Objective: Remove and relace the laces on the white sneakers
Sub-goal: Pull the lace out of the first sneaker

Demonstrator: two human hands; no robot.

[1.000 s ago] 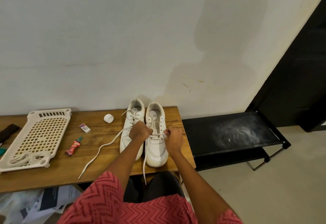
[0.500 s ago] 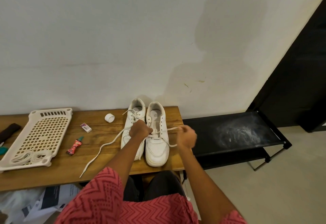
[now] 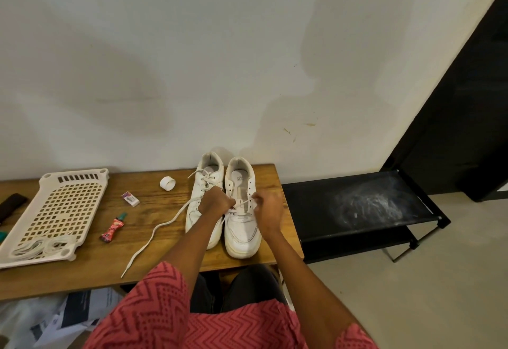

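While both hands meet over the right white leather sneaker on the wooden table, the flat white lace runs crosswise between them, left hand and right hand each pinching an end.

Bare table between tube and sneakers.

Head view (wide-angle) looks forward and down over the wooden table, close

White sneakers, cream tray, red zigzag sleeve, brown table
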